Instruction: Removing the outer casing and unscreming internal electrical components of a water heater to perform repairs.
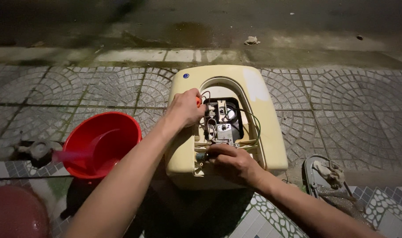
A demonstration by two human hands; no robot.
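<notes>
While lying flat on patterned grey paving (351,110), cream plastic appliance housing (227,128): rounded, glossy casing, arched opening in top face exposing black inner compartment (225,119) with metal fittings and thin looped wires (254,128). Small round blue sticker (186,76) near far-left corner of casing; pale rectangular patch (256,86) on far-right shoulder. Left hand (185,108) curled narrow at left edge of opening, fingers pinched on small orange-handled item (198,102), type unclear. Right hand (234,163) closed at near edge of opening, fingertips gripping a small dark threaded fitting (202,156) at casing's front lip. Just left of housing, round red plastic basin (101,143), smooth and shiny, pinkish handle (71,155) poking over its rim. Dark red domed object (13,213) at bottom-left corner. Right of housing, grey oval tray (311,176) holding crumpled cloth (331,172). Near ground: small mosaic tiles (262,220), white and blue-grey; beyond paving, concrete kerb (165,55) and wet dark road (201,22) with scrap of litter (251,41).
</notes>
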